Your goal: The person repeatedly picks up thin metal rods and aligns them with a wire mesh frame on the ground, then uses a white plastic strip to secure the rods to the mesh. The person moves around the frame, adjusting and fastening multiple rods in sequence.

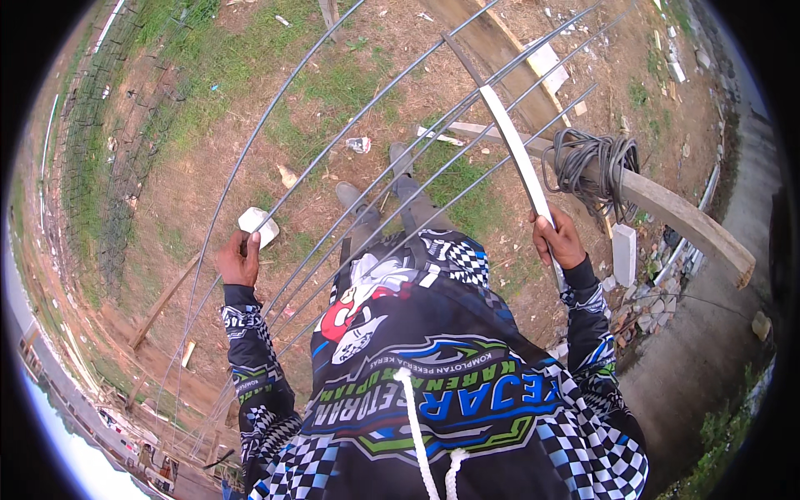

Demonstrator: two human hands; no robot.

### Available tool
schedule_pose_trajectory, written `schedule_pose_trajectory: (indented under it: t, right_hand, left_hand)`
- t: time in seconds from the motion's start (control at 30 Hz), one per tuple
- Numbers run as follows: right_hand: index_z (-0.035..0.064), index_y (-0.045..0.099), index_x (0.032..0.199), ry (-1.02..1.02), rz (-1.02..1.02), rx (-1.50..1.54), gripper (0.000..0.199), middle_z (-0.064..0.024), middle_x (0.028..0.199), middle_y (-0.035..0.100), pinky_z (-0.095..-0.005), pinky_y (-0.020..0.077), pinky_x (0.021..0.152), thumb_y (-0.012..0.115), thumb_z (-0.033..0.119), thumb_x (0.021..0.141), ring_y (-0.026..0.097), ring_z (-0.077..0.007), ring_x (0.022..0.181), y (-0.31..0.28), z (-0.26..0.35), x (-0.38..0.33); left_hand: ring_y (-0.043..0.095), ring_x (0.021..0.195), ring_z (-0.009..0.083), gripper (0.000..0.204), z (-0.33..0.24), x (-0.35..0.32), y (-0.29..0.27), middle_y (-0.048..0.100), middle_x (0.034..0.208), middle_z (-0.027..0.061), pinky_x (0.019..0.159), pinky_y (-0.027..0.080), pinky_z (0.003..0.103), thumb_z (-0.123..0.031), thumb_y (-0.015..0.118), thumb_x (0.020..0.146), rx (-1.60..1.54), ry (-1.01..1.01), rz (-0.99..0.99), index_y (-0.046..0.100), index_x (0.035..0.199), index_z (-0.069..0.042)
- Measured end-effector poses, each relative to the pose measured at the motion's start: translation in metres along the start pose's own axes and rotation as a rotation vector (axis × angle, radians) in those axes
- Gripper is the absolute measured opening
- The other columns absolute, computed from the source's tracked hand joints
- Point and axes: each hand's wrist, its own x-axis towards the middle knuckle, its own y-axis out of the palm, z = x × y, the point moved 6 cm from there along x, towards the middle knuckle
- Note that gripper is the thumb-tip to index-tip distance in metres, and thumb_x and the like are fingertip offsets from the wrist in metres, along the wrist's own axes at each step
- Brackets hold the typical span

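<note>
Several long steel rods [392, 167] run from the lower left up to the upper right, at about waist height. My left hand [239, 260] is closed around the leftmost rod [275, 112]. My right hand [559, 237] grips a flat white measuring stick [518, 150] that lies across the rods and slants up to the left. Below me I see my dark printed shirt [433, 375] and my two shoes [375, 179] on the ground.
A wooden beam [683, 218] with a coil of grey wire [593, 167] wound on it crosses at the right. Bricks and rubble [642, 300] lie beside a concrete strip [708, 342]. A white block [258, 223] and litter sit on dirt and grass. A rebar cage [108, 150] lies at the left.
</note>
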Motion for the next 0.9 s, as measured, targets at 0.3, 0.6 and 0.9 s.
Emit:
schedule_pose_trajectory:
  t: [0.3,0.6,0.9]
  right_hand:
    - [0.0066,0.050,0.096,0.004,-0.136,-0.081,0.025,0.0022,0.059,0.043,-0.0221,0.0307,0.036,0.052,0.031,0.098,0.039,-0.0060,0.040,-0.014,0.008,0.008]
    - [0.0063,0.049,0.093,-0.017,-0.053,0.083,0.031,0.0007,0.058,0.043,-0.0236,0.0324,0.033,0.047,0.037,0.099,0.039,-0.0079,0.037,-0.019,0.013,0.018]
    - [0.0057,0.048,0.088,-0.142,-0.019,0.053,0.034,0.0004,0.057,0.043,-0.0236,0.0354,0.032,0.046,0.038,0.099,0.039,-0.0077,0.036,-0.037,0.047,0.050]
  left_hand:
    - [0.051,0.050,0.0338,0.034,-0.059,0.009,0.007,0.052,0.058,0.0158,0.050,0.039,0.038,-0.031,0.057,0.094,0.108,0.181,-0.201,0.055,0.074,-0.003]
    - [0.032,0.060,0.0115,0.053,-0.028,0.060,-0.043,0.031,0.060,0.0013,0.052,0.028,0.034,-0.044,0.050,0.098,-0.114,-0.028,0.138,0.042,0.067,-0.002]
    - [0.037,0.054,0.0134,0.049,-0.026,0.059,-0.031,0.038,0.055,0.0055,0.050,0.031,0.034,-0.041,0.055,0.095,-0.116,0.048,0.093,0.051,0.068,0.000]
